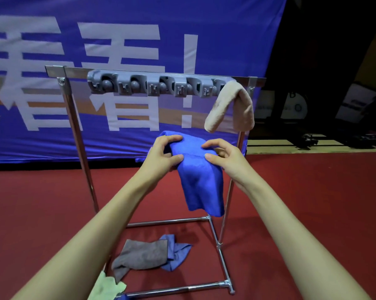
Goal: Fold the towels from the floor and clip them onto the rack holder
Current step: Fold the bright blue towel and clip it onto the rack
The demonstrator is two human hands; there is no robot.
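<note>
Likely event hall: big printed banner (pixel 118 72), red floor (pixel 53 202).

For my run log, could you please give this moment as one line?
both hands: left hand, right hand folding blue microfibre towel | beige towel on grey clip holder

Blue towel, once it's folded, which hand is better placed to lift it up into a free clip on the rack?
Probably the left hand: it grips the blue towel and sits below the free clips; the right hand is under the beige towel.
</note>
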